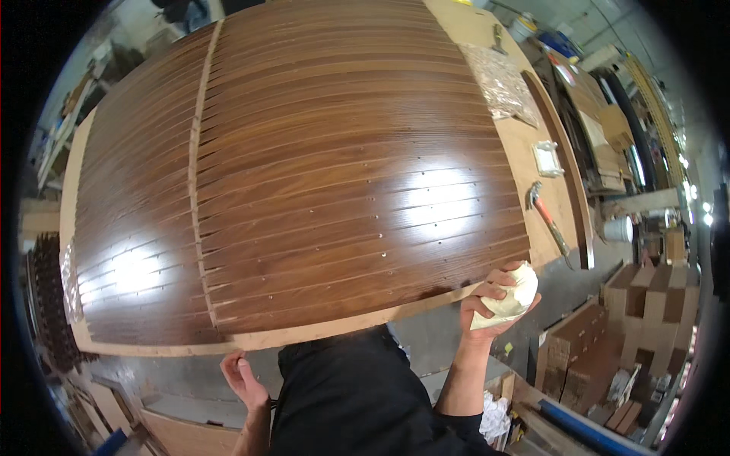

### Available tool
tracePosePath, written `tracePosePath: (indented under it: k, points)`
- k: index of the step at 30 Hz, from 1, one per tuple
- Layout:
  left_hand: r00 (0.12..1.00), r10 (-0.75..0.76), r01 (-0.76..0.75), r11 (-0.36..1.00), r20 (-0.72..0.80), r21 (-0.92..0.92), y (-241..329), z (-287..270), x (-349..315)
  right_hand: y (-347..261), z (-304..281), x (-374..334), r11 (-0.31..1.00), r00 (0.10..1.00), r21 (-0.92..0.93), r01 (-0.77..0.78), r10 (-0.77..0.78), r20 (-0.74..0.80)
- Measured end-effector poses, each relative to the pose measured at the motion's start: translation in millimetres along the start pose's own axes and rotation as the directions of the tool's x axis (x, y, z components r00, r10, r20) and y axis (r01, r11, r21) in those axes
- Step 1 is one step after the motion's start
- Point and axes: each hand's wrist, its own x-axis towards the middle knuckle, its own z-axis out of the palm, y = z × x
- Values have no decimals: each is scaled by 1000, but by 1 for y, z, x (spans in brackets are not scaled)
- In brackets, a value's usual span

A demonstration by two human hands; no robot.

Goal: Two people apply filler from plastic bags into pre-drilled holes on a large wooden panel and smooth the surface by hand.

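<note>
A large brown wood-grain slatted panel [319,167] lies on a pale-edged work table [365,321] before me. My right hand [498,300] is closed around a bunched pale yellow cloth [513,295], at the panel's near right corner. Down at the table's near edge on the left is my left hand [245,380], its fingers loosely bent and a fingertip by the edge. I see nothing held in it. A narrow pale strip [195,152] crosses the slats on the left, and small light spots dot the panel's middle.
On the table's right end lie a claw hammer [549,220], a small white tray [547,159], a clear plastic-wrapped bundle [498,80] and a brush [498,38]. A long brown board [559,167] runs along that end. Cardboard boxes [574,342] and a white bucket [618,229] stand at the right.
</note>
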Motion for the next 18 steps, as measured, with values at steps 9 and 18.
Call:
tracePosePath:
  k: [9, 18]
  points:
    - [718, -696, 314, 306, 14, -899, 4, 34, 50, -4, -10, 51, 980, 981, 52, -194, 194, 7]
    - [659, -752, 283, 240, 7, -928, -10, 11, 15, -7, -2, 41, 973, 986, -208, -98, 67, -150]
